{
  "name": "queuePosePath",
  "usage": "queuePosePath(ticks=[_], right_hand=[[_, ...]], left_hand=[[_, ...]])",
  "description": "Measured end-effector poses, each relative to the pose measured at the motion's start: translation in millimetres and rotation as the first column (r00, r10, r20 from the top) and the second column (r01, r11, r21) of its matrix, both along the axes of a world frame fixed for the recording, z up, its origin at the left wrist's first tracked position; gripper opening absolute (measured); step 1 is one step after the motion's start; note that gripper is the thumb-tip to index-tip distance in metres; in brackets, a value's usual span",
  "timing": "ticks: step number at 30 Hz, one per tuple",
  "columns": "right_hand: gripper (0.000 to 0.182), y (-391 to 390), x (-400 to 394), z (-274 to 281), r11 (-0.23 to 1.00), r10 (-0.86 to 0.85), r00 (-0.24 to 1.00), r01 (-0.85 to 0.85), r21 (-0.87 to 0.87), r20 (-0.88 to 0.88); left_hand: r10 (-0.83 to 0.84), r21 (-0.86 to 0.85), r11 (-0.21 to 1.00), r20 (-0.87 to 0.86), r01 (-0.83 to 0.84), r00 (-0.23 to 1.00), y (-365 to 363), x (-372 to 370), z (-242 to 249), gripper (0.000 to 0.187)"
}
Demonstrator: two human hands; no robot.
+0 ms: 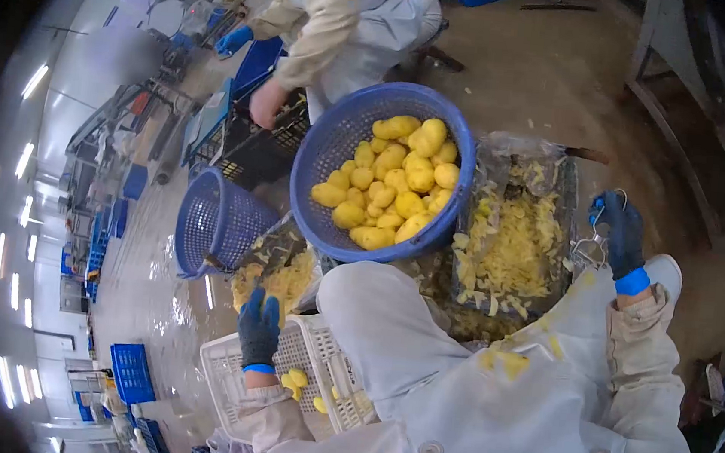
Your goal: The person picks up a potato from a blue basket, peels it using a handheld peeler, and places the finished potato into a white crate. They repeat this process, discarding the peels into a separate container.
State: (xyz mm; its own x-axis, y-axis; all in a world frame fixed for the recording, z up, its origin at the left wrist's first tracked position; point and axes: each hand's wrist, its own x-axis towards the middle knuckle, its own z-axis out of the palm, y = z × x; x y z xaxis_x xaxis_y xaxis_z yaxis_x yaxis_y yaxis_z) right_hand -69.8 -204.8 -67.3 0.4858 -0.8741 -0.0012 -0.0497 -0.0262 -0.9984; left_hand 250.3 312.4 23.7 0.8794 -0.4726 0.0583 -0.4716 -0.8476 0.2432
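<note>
In the head view, a thin metal tool (589,246) is being gripped by the right hand (619,227).
The tool is being clamped in gloved fingers, near a heap of peelings (516,249); the gloved left hand (258,331) is being held over a white basket (224,378), and whether anything is being gripped there cannot be told; potatoes (419,175) are being held in a round blue basket (304,157) beyond the knees, with a few more lying in the white one; beyond, a black crate (252,155) is being reached toward by a co-worker's bare hand (268,103).

Tube lights (35,81) glowing in rows; pale wall (47,281); glossy floor (137,293) catching glare.
</note>
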Motion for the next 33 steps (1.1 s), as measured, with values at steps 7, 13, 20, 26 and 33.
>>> queuePosePath(ticks=[7, 13, 20, 26, 33], right_hand=[[0.03, 1, 24, -16, 0.991, 0.092, 0.994, -0.086, 0.105, -0.054], [0.028, -3, 31, -30, 0.96, 0.048, 0.998, -0.034, 0.279, -0.044], [0.029, 1, 38, -11, 0.995, 0.088, 0.99, -0.082, 0.051, -0.109], [0.029, 8, 27, 5, 0.99, 0.077, 0.996, -0.07, 0.123, -0.053], [0.023, 17, 19, 9, 0.894, -0.104, 0.828, -0.164, 0.416, 0.55]], left_hand=[[-0.266, -0.411, 0.899, -0.235, 0.152, 0.935, -101, 63, -41, 0.043], [-0.441, 0.323, 0.586, -0.642, 0.743, 0.627, -231, 130, -146, 0.056], [-0.317, 0.511, 0.484, -0.655, 0.711, 0.686, -247, 117, -179, 0.057], [-0.343, 0.388, 0.608, -0.659, 0.693, 0.669, -236, 99, -151, 0.052], [-0.61, -0.68, 0.681, -0.732, -0.27, 0.305, -253, 39, -43, 0.041]])
